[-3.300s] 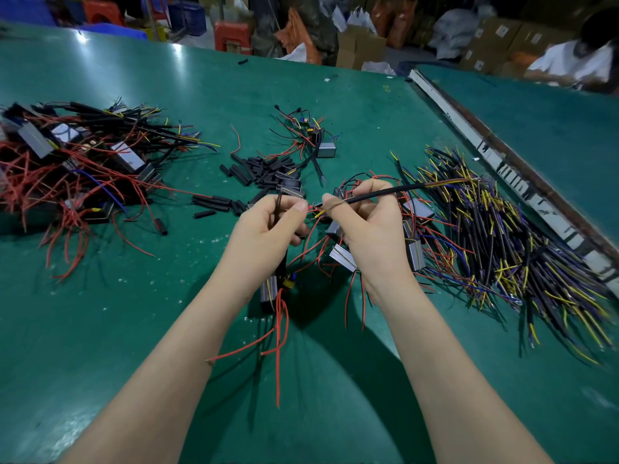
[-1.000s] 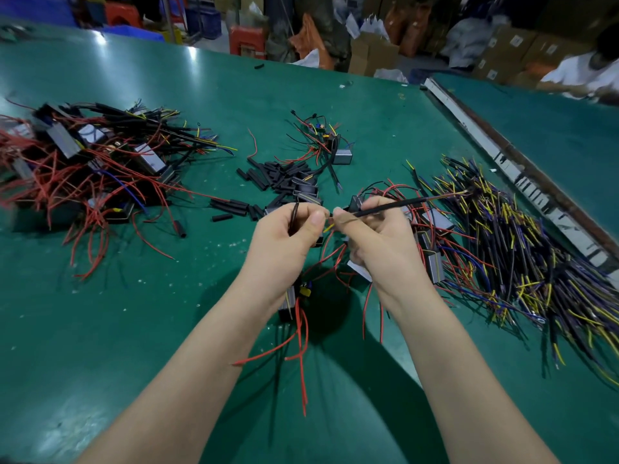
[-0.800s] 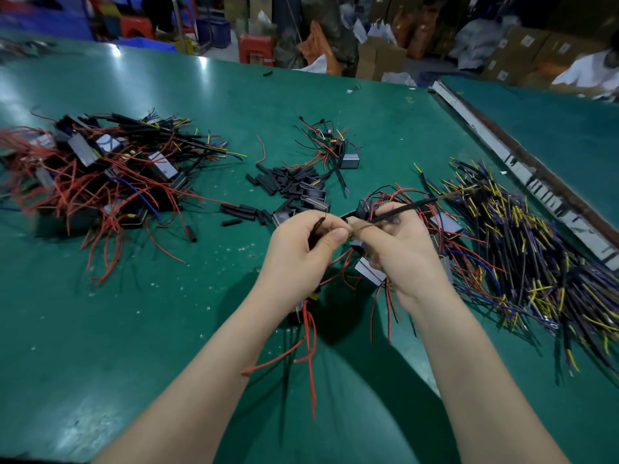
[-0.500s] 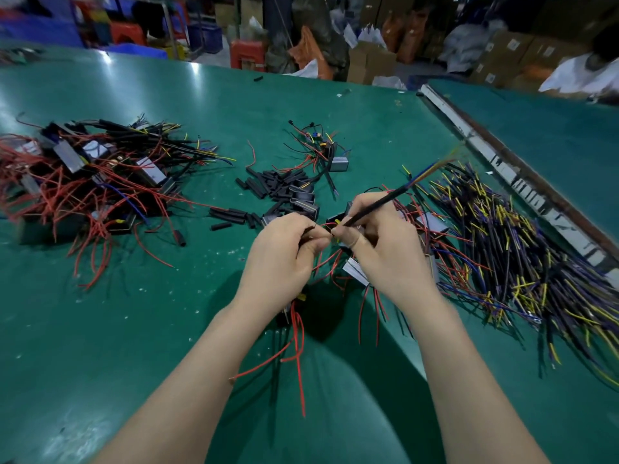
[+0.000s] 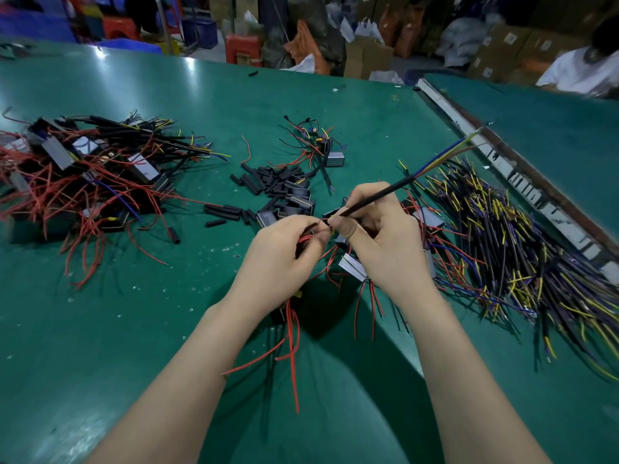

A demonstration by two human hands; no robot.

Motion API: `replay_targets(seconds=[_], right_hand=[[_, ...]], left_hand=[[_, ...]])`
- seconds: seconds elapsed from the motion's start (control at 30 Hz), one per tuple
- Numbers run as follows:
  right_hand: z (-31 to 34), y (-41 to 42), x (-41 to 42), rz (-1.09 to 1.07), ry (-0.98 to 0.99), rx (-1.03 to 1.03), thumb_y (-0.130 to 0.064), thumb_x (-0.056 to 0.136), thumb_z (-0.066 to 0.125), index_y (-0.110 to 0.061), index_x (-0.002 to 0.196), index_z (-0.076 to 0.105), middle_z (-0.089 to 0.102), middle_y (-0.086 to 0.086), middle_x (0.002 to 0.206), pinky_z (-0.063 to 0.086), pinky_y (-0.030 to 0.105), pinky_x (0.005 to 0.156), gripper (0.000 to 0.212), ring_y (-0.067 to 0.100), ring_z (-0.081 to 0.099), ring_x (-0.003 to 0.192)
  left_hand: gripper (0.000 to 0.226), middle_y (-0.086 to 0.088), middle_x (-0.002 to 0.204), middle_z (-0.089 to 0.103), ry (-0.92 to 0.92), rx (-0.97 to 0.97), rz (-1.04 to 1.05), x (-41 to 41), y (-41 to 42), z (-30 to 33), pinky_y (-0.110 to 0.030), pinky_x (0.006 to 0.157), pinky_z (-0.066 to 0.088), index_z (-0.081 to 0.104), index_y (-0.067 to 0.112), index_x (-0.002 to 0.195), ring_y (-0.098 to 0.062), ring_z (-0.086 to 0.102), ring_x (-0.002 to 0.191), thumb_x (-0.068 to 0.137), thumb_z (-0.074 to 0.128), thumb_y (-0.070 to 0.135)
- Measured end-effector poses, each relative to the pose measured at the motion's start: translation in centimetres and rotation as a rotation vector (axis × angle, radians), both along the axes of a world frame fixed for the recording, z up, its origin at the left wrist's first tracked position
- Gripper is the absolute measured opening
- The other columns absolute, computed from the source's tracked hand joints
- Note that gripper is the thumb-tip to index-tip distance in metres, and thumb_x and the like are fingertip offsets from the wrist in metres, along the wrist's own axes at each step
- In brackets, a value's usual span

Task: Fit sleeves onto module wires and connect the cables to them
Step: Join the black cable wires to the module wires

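Note:
My left hand (image 5: 279, 252) pinches thin module wires at its fingertips; the module is mostly hidden under the hand, and its red wires (image 5: 291, 343) hang down below the wrist. My right hand (image 5: 385, 242) pinches a black cable (image 5: 382, 195) that slants up and to the right, with blue and yellow cores fanning out at its far end. The fingertips of both hands meet where the cable end touches the module wires. Loose black sleeves (image 5: 264, 182) lie on the table just beyond my hands.
A pile of modules with red wires (image 5: 83, 175) lies at the left. A big heap of black cables (image 5: 522, 249) covers the right. One module (image 5: 335, 159) sits at the far centre. A metal rail (image 5: 522, 175) divides the green tables. A person in white sits at the far right.
The cable in my right hand has swung from lying nearly level to slanting steeply up and right. Both hands have closed together, fingertips now touching.

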State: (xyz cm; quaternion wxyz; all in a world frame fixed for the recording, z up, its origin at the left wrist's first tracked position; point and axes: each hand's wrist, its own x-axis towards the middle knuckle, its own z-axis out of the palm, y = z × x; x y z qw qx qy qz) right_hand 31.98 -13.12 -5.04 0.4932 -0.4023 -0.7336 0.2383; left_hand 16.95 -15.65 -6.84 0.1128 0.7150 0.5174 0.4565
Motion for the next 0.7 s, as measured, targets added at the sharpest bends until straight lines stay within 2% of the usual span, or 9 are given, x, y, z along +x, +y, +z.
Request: replay_targets(seconds=[0.07, 0.13, 0.27, 0.33, 0.4, 0.47, 0.53, 0.63, 0.7], right_hand=[[-0.1, 0.1, 0.0, -0.002, 0.004, 0.019, -0.049, 0.078, 0.062, -0.050, 0.086, 0.046, 0.066, -0.009, 0.084, 0.049, 0.054, 0.071, 0.017, 0.034, 0.060, 0.070], [-0.2, 0.2, 0.1, -0.012, -0.006, 0.053, -0.049, 0.079, 0.062, -0.049, 0.085, 0.047, 0.065, -0.005, 0.083, 0.049, 0.056, 0.068, 0.017, 0.037, 0.059, 0.068], [-0.6, 0.5, 0.1, -0.018, -0.020, 0.068, -0.045, 0.081, 0.064, -0.041, 0.087, 0.047, 0.065, 0.001, 0.079, 0.050, 0.053, 0.062, 0.018, 0.035, 0.058, 0.063], [-0.8, 0.5, 0.1, -0.027, -0.073, 0.104, -0.040, 0.083, 0.065, -0.035, 0.090, 0.046, 0.065, -0.007, 0.081, 0.046, 0.037, 0.054, 0.020, 0.014, 0.052, 0.055], [-0.8, 0.3, 0.1, -0.036, -0.138, 0.130, -0.038, 0.084, 0.065, -0.034, 0.089, 0.047, 0.061, -0.015, 0.077, 0.033, 0.018, 0.053, 0.019, 0.005, 0.046, 0.055], [-0.8, 0.0, 0.0, -0.040, -0.200, 0.139, -0.034, 0.085, 0.064, -0.032, 0.091, 0.048, 0.054, -0.019, 0.066, 0.027, 0.013, 0.054, 0.018, 0.001, 0.044, 0.056], [-0.7, -0.3, -0.2, -0.053, -0.279, 0.182, -0.032, 0.086, 0.063, -0.031, 0.093, 0.047, 0.053, -0.019, 0.067, 0.032, 0.017, 0.055, 0.017, 0.004, 0.044, 0.060], [-0.7, -0.7, -0.8, -0.079, -0.344, 0.213, -0.032, 0.089, 0.060, -0.029, 0.092, 0.050, 0.062, -0.009, 0.081, 0.048, 0.038, 0.060, 0.011, 0.017, 0.055, 0.071], [-0.9, -0.7, -1.2, -0.102, -0.358, 0.192, -0.035, 0.090, 0.058, -0.033, 0.094, 0.046, 0.059, -0.013, 0.079, 0.048, 0.038, 0.061, 0.013, 0.014, 0.052, 0.067]], left_hand=[[0.008, 0.019, 0.071, 0.055, -0.055, -0.055, -0.009, 0.0, 0.0, 0.0, -0.007, 0.065, 0.034, 0.064, 0.021, 0.085, 0.001, 0.047, 0.067, 0.090, 0.060, 0.018], [0.010, 0.019, 0.064, 0.053, -0.079, -0.080, 0.001, -0.1, 0.1, -0.1, -0.010, 0.061, 0.034, 0.062, 0.023, 0.081, 0.003, 0.047, 0.063, 0.090, 0.060, 0.021], [0.014, 0.011, 0.067, 0.059, -0.104, -0.084, 0.030, 0.0, 0.1, -0.2, -0.020, 0.062, 0.040, 0.068, 0.013, 0.087, -0.005, 0.050, 0.064, 0.091, 0.061, 0.024], [0.018, 0.003, 0.072, 0.065, -0.090, -0.088, 0.036, -0.1, 0.1, -0.2, -0.029, 0.066, 0.043, 0.069, 0.011, 0.088, -0.015, 0.056, 0.069, 0.090, 0.059, 0.026], [0.014, 0.003, 0.073, 0.065, -0.073, -0.104, 0.055, -0.2, 0.1, -0.2, -0.030, 0.065, 0.041, 0.069, 0.014, 0.088, -0.019, 0.057, 0.072, 0.090, 0.060, 0.024], [0.011, 0.006, 0.075, 0.062, -0.018, -0.117, 0.108, -0.2, 0.1, -0.3, -0.030, 0.064, 0.037, 0.068, 0.017, 0.091, -0.020, 0.056, 0.075, 0.089, 0.060, 0.024], [0.013, 0.002, 0.083, 0.065, 0.021, -0.117, 0.160, -0.2, 0.1, -0.5, -0.034, 0.069, 0.042, 0.067, 0.018, 0.094, -0.024, 0.058, 0.081, 0.089, 0.057, 0.025], [0.018, -0.003, 0.094, 0.067, 0.034, -0.107, 0.217, -0.2, -0.1, -0.4, -0.041, 0.074, 0.047, 0.066, 0.018, 0.099, -0.031, 0.059, 0.090, 0.089, 0.054, 0.028], [0.019, -0.003, 0.095, 0.066, 0.046, -0.107, 0.254, 0.0, -0.1, -0.4, -0.043, 0.075, 0.047, 0.065, 0.018, 0.099, -0.031, 0.058, 0.091, 0.089, 0.053, 0.029]])
